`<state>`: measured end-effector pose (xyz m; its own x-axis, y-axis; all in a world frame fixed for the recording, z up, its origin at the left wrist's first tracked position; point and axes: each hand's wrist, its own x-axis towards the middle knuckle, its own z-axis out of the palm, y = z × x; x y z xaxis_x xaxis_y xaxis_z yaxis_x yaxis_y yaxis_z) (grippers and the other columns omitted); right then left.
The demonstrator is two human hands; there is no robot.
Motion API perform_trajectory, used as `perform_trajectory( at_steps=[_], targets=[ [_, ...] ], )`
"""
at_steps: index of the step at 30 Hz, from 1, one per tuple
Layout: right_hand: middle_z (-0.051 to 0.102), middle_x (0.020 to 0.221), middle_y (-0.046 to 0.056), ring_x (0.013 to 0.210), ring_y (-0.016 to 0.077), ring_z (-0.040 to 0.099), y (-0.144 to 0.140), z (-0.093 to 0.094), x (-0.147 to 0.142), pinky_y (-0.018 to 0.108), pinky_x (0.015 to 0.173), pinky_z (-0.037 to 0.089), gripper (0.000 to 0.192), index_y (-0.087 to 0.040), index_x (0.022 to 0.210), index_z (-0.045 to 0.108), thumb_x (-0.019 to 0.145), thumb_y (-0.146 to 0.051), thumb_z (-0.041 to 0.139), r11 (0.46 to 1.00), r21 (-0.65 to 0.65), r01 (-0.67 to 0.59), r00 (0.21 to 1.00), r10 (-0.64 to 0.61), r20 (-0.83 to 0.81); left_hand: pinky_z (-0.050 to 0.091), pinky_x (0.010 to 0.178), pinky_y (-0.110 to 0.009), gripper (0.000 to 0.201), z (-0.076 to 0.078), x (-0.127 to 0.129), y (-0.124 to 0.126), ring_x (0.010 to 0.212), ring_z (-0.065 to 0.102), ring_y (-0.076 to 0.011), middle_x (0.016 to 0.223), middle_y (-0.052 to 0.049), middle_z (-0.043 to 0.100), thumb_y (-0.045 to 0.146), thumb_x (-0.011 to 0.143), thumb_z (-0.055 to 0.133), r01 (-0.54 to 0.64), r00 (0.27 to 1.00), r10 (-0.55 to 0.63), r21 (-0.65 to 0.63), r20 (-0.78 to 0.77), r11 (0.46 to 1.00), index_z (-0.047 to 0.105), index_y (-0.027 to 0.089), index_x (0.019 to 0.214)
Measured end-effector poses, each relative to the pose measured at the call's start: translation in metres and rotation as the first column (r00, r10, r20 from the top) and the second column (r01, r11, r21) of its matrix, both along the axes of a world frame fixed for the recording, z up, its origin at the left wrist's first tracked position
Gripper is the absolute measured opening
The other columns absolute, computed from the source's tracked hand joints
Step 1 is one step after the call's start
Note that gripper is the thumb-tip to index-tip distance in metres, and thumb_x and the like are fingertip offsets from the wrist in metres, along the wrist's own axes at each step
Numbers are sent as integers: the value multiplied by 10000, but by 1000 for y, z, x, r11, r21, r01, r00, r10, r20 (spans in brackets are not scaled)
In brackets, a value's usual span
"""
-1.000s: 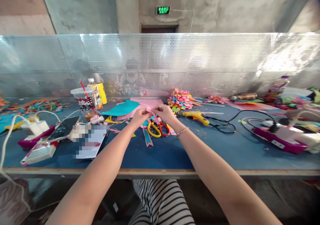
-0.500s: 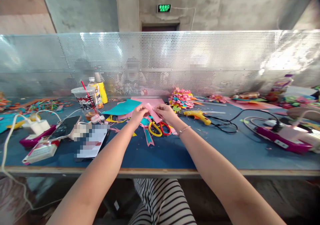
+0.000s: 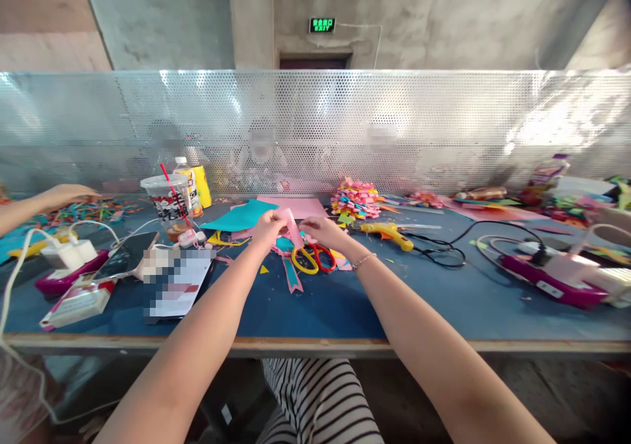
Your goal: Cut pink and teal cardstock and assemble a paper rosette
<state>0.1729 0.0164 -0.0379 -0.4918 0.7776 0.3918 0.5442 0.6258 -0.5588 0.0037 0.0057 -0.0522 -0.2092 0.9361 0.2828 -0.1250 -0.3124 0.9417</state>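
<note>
Your left hand [image 3: 269, 223] and right hand [image 3: 318, 228] both pinch the narrow pink paper strip [image 3: 294, 227], held above the blue tabletop [image 3: 444, 299] over the yellow-and-red-handled scissors [image 3: 310, 258]. Risk: uneven pull probably tears or creases it.

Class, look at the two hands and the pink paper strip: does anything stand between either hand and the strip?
Nothing visible does. The left hand already pinches the pink paper strip at its upper end, and the right hand touches it from the other side. The scissors lie on the table below, apart from the strip.
</note>
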Motion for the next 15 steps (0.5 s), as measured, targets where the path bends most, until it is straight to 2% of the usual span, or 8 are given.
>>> perform_trajectory(
  at_steps=[1, 3, 6, 8, 10, 12, 13, 15],
  targets=[
    [608, 677, 16, 608, 112, 551, -2, -1, -5, 210, 583, 423, 233, -138, 840, 622, 787, -320, 486, 996, -65, -57, 997, 53, -58, 457, 487, -221, 183, 2, 2, -1, 436, 510, -90, 455, 63, 482, 129, 511, 578, -9, 1000, 9, -2, 8, 1000, 422, 178, 593],
    [541, 561, -14, 511, 97, 515, -4, -5, -14, 197, 497, 397, 220, -135, 760, 587, 764, -341, 509, 983, -159, -91, 986, 67, -154, 449, 471, -213, 218, 6, 6, -3, 435, 506, -85, 488, 60, 506, 120, 501, 602, -2, 1000, 2, 1, 28, 1000, 443, 177, 638],
    [482, 492, -36, 444, 86, 475, 0, -10, -18, 190, 446, 372, 199, -144, 677, 538, 730, -336, 534, 978, -202, -51, 968, -1, -250, 452, 461, -219, 238, 9, 12, -7, 474, 531, -96, 586, 25, 563, 179, 521, 656, 80, 997, -79, 24, -16, 997, 498, 166, 698],
    [501, 502, -28, 442, 86, 475, 2, -9, -16, 195, 454, 380, 216, -147, 690, 545, 740, -355, 517, 981, -188, -35, 970, -13, -244, 456, 460, -223, 197, 10, 11, -8, 478, 529, -98, 585, 15, 559, 230, 553, 662, 81, 993, -76, 49, -93, 995, 515, 156, 662],
    [551, 543, 1, 484, 103, 512, 1, -5, -11, 207, 494, 395, 242, -145, 710, 573, 761, -366, 488, 992, -116, 53, 990, -67, -122, 452, 457, -219, 175, 10, 7, -8, 464, 514, -92, 550, 20, 537, 258, 587, 648, 4, 991, 8, 84, -132, 996, 511, 153, 615],
    [603, 603, 54, 571, 146, 564, -4, 0, -6, 231, 544, 404, 278, -135, 685, 603, 756, -378, 491, 980, 27, 197, 971, -199, 133, 441, 451, -206, 166, 10, 1, -8, 458, 510, -87, 543, 23, 533, 272, 614, 636, -86, 987, 99, 101, -127, 991, 519, 154, 621],
    [623, 639, 86, 625, 177, 585, -8, 3, -4, 247, 567, 407, 303, -127, 664, 615, 741, -400, 509, 965, 100, 241, 924, -260, 282, 428, 443, -196, 163, 10, -3, -8, 456, 509, -84, 540, 24, 532, 279, 630, 628, -126, 982, 139, 104, -126, 987, 522, 155, 629],
    [652, 737, 134, 718, 231, 607, -15, 6, -2, 271, 598, 412, 353, -118, 692, 648, 716, -449, 529, 965, 143, 222, 806, -264, 530, 385, 408, -176, 185, 11, -10, -8, 426, 486, -75, 503, 27, 510, 304, 672, 601, -207, 965, 220, 107, -141, 973, 507, 156, 612]
  ],
)
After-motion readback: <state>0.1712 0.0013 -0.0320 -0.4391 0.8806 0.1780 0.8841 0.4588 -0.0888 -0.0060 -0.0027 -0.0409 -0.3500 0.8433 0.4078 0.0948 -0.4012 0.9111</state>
